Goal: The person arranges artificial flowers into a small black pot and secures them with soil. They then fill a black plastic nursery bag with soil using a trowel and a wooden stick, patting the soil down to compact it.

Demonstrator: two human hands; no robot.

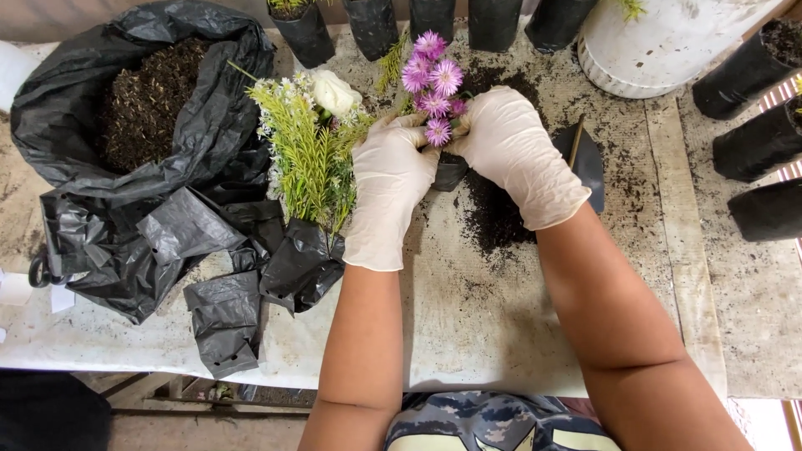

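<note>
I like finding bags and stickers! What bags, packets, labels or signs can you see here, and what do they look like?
No labels, signs or screens show.
Big black plastic sack: far left on the table, open, crumpled, full of dark soil.
Empty black grow bags: near left, flat and wrinkled.
Small black bag: centre, between left hand and right hand, holding purple flowers.
Filled black bags: right edge, tube-shaped.

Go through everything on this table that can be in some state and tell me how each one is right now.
Left hand: gloved, pressed to the small black bag.
Right hand: gloved, pressed to the bag's other side.
Small black bag: upright, holding purple flowers.
Big black sack: open, soil inside.
Green sprigs with white rose: lying loose.
Empty black bags: flat, crumpled.
Table: dusted with spilled soil.
</note>
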